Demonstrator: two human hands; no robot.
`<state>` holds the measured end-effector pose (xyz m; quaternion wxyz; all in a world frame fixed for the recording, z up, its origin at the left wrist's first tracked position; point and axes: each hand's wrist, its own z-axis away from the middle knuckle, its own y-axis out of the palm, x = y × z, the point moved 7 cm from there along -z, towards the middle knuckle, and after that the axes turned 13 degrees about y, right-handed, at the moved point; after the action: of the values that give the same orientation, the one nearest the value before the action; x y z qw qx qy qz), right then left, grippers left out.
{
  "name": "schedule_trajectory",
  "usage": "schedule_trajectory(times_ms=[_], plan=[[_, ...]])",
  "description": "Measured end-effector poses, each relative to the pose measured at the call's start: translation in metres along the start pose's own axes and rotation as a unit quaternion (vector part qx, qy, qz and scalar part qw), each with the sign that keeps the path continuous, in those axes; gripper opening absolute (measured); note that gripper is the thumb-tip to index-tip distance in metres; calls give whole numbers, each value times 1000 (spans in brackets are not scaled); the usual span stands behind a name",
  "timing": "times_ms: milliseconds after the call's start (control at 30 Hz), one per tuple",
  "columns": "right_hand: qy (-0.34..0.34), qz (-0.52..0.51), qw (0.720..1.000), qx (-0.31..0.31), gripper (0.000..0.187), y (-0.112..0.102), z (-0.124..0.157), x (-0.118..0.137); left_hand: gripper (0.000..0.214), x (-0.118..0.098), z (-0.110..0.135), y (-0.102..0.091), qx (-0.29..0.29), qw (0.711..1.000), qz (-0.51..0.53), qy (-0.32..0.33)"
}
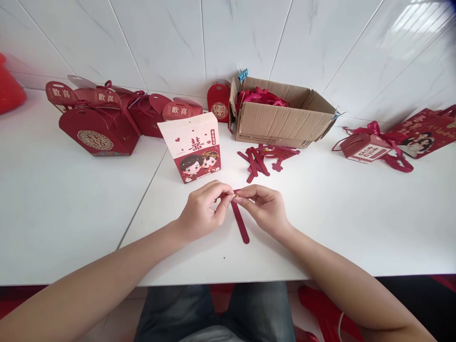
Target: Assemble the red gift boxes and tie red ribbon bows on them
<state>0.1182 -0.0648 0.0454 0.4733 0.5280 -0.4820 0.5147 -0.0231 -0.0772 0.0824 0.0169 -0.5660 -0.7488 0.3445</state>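
Note:
In front of me, my left hand (207, 207) and my right hand (264, 207) meet fingertip to fingertip, both pinched closed. Between their thumbs and forefingers shows a small gold fastener (237, 195), partly covered by the fingers. A dark red strip (241, 223) with a rounded lower end runs down from under the fingertips; its upper end is mostly hidden. Just behind my left hand stands a pink and red paper gift box (200, 164) printed with two cartoon figures. Beyond my right hand lies a loose pile of dark red strips (259, 162) with gold bits among them.
A cardboard box (285, 124) holding red ribbons (263, 97) stands by the tiled wall, with a blue binder clip (242, 74) on it. Several red gift boxes (101, 135) stand at the left. A ribboned box (368, 146) and a red bag (425, 130) are at the right.

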Motion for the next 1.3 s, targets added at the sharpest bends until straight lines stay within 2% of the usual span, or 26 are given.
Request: schedule_trajectory(times_ms=[100,267,400,467,533,600,700,833,900,1100,1300], plan=[[-18,15,1000,14,20,0,0,2,11,4,-1,1,10,998,51,-27],[-79,66,994,19,8,0,5,11,14,12,0,3,23,988,111,-109],[-120,93,988,25,2,-3,7,16,12,14,0,9,48,966,212,-139],[-149,116,982,17,2,-7,6,20,11,16,0,10,58,961,226,-146],[-184,142,973,-3,4,-13,6,25,15,19,1,9,66,971,174,-147],[-215,162,963,-26,6,-17,7,30,20,23,2,9,82,983,69,-149],[-251,184,950,-36,9,-18,9,38,30,31,8,18,137,976,-59,-158],[-295,213,931,-38,12,-14,14,45,44,45,20,35,233,947,-74,-210],[-303,219,927,-42,12,-14,14,46,43,51,24,38,252,937,-49,-237],[-294,234,926,-45,9,-15,12,41,33,57,25,34,228,928,42,-292],[-271,269,924,-11,8,-7,7,22,15,43,19,39,180,954,85,-226]])
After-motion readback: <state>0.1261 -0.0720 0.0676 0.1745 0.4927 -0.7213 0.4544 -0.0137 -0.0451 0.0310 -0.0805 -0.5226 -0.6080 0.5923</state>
